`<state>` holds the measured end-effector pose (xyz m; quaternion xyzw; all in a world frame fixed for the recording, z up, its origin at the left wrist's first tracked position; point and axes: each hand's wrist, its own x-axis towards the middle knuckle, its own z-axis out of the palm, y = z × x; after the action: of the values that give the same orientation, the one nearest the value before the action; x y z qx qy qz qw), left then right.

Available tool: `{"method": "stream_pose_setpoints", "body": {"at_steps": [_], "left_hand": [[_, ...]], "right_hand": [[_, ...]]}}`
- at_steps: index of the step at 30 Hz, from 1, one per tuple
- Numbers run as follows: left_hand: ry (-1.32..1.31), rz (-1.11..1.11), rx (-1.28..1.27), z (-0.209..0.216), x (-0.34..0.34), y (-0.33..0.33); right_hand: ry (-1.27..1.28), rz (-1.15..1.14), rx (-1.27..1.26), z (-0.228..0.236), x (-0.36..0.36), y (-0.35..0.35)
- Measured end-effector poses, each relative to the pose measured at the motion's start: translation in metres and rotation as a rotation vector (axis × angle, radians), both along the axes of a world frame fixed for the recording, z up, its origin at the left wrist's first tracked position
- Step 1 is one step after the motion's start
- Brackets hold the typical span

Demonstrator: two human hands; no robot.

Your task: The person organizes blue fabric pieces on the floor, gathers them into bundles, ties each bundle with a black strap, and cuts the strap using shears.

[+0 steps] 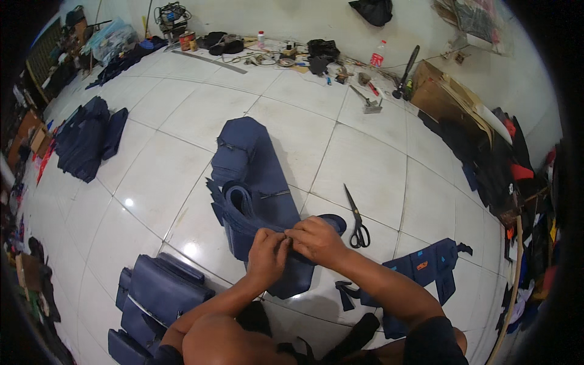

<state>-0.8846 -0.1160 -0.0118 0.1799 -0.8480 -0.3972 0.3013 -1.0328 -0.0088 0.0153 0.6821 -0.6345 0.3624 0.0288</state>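
My left hand (269, 254) and my right hand (315, 239) meet over a pile of navy fabric in the middle of the tiled floor. The fingers of both are pinched together on the edge of a navy fabric strip (238, 204), which curls into a loose loop to the left. Exactly what sits between the fingertips is too small to make out. Under and beyond the strip lies a long navy fabric panel (267, 161) with a pocket (233, 159) at its far end. Black-handled scissors (354, 219) lie on the floor, right of my right hand.
Folded navy bag pieces (167, 289) lie at near left, with another navy fabric stack (85, 143) farther left. A printed navy piece (420, 263) lies at right, near a black strip (347, 296). Tools and a red-labelled bottle (378, 56) line the far wall; cardboard (453, 100) leans at right.
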Motion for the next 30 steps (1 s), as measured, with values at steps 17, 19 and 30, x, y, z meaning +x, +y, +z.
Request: {"method": "stream_pose_setpoints", "body": {"at_steps": [17,19,30], "left_hand": [[-0.045,-0.058,0.214,0.012,-0.006,-0.009],[-0.049,-0.109,0.288,0.015,-0.007,-0.017],[-0.079,-0.122,0.293,0.015,-0.008,-0.015]], "right_hand": [[-0.081,-0.348,0.204,0.002,0.017,0.003],[-0.025,-0.308,0.136,-0.001,0.014,0.005],[0.224,-0.058,0.155,0.008,-0.011,0.007]]}}
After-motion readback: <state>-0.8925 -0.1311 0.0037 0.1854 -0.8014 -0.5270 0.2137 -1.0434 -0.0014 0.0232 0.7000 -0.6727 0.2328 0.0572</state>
